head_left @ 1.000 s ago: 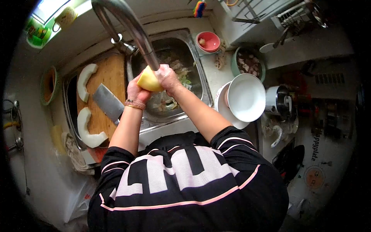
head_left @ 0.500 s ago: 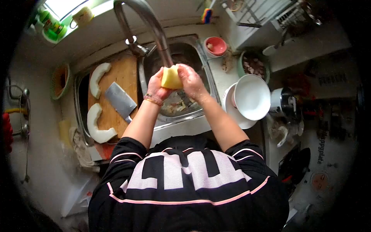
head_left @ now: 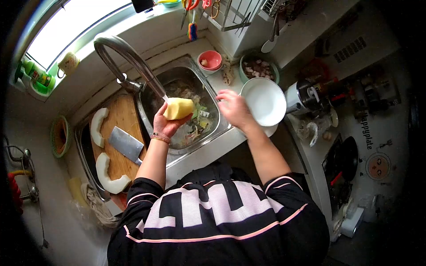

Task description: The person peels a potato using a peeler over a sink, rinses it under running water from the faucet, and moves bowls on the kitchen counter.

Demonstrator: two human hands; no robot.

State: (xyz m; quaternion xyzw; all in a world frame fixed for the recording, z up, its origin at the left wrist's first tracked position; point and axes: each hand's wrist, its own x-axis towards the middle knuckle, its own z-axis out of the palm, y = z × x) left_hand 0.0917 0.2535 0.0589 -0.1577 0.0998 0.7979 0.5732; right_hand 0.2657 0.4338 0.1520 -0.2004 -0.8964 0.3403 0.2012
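My left hand (head_left: 165, 124) holds a peeled yellow potato (head_left: 179, 109) from below, over the sink (head_left: 216, 131). Water from the curved faucet (head_left: 133, 60) runs down at the potato's left end. My right hand (head_left: 235, 109) is away from the potato, empty, its fingers stretched out and slightly blurred. It hovers over the sink's right rim, close to a white bowl (head_left: 265, 102); I cannot tell whether it touches the bowl. Peelings and scraps (head_left: 195, 124) lie in the sink basin.
Left of the sink, a wooden cutting board (head_left: 122, 108) carries a cleaver (head_left: 126, 144) and two crescent-shaped white melon pieces (head_left: 106, 175). Behind the white bowl stand a green bowl of cut meat (head_left: 259, 68) and a small pink bowl (head_left: 210, 59). A kettle-like appliance (head_left: 297, 97) is at right.
My right hand has let go of the potato and moved right toward the white bowl. My left hand alone keeps the potato, now turned sideways. The view has shifted and rotated.
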